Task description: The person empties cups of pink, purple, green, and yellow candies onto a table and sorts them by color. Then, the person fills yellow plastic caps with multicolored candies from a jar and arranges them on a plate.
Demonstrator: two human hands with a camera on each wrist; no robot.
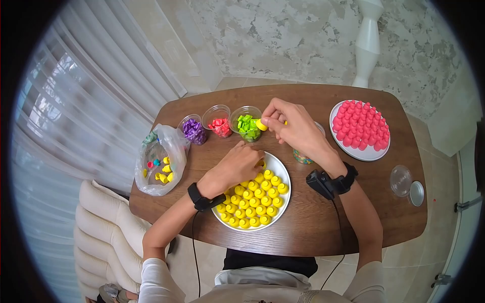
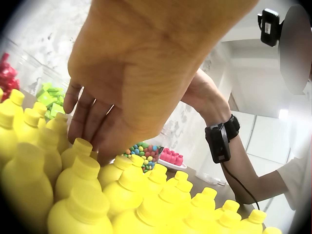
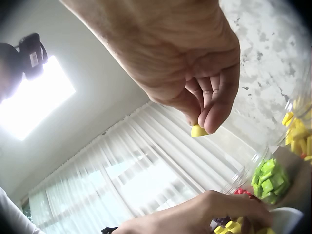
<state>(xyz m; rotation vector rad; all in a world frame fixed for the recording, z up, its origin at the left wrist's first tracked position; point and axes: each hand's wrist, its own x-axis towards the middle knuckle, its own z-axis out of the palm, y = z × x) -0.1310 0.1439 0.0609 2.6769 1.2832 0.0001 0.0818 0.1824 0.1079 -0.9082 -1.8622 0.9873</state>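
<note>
My right hand (image 1: 293, 126) is raised beyond the plate and pinches a small yellow cup-shaped piece (image 1: 261, 124) between thumb and fingertips; the piece also shows below the fingers in the right wrist view. Over the far left part of a white plate (image 1: 288, 184), my left hand (image 1: 233, 164) reaches down with bent fingers among yellow bottle-shaped pieces (image 1: 252, 194). In the left wrist view its fingertips go out of sight behind the nearest yellow bottles (image 2: 85, 207), and I cannot tell whether they grip one. The bottles stand upright, packed close together, with narrow tops.
Beyond the plate stand clear cups of purple (image 1: 194, 131), red (image 1: 220, 127) and green (image 1: 247, 127) wrapped sweets. A jar of colourful balls (image 1: 302, 157) is under my right wrist. Left lies a plastic bag (image 1: 177, 160) with loose pieces; right, a plate of pink bottles (image 1: 359, 126) and lids (image 1: 417, 193).
</note>
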